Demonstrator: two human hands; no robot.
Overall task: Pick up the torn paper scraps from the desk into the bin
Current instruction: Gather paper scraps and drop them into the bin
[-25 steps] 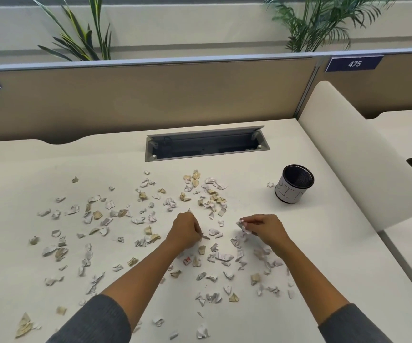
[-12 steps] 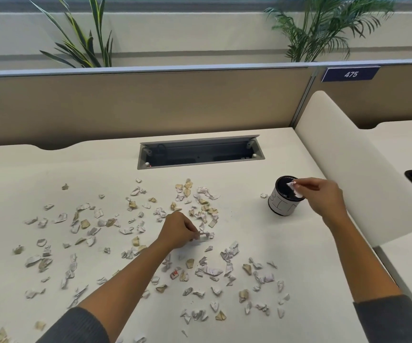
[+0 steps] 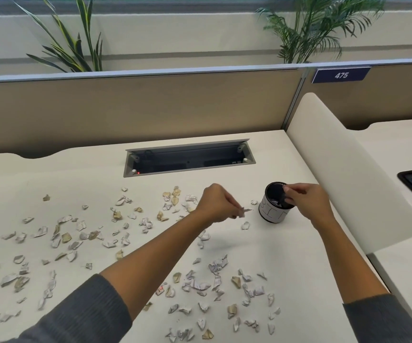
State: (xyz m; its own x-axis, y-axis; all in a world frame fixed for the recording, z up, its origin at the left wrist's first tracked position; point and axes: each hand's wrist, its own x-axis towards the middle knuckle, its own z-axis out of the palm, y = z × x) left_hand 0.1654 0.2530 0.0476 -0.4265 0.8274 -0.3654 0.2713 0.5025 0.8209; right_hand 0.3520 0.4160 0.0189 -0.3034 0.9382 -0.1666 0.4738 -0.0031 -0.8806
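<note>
Left hand: left hand (image 3: 214,203) is raised above the desk (image 3: 286,256), fingers curled, thumb and fingertips pinching 1 scrap (image 3: 245,211) that sticks out toward the bin.
Right hand: right hand (image 3: 307,203) sits over the bin's open top, fingers bent with the tips at the mouth; whether they pinch anything cannot be told.
Bin: small round bin (image 3: 273,212) with a dark inside and a white band stands upright on the desk, just right of the left hand's pinch and directly under the right fingertips; pale paper shows inside it.
Loose scraps: scraps (image 3: 195,284) lie scattered on the desk, mostly left of and nearer the person than the left hand's pinch; 1 lies just below the pinched piece, another small one just beyond it, beside the bin.
Desk slot: cable tray (image 3: 190,158) opens in the desk well beyond both hands.
Backdrop: divider (image 3: 150,105) runs behind the desk, with a sign (image 3: 341,75) reading 475 far beyond the right hand, and 2 plants (image 3: 76,45) behind it.
</note>
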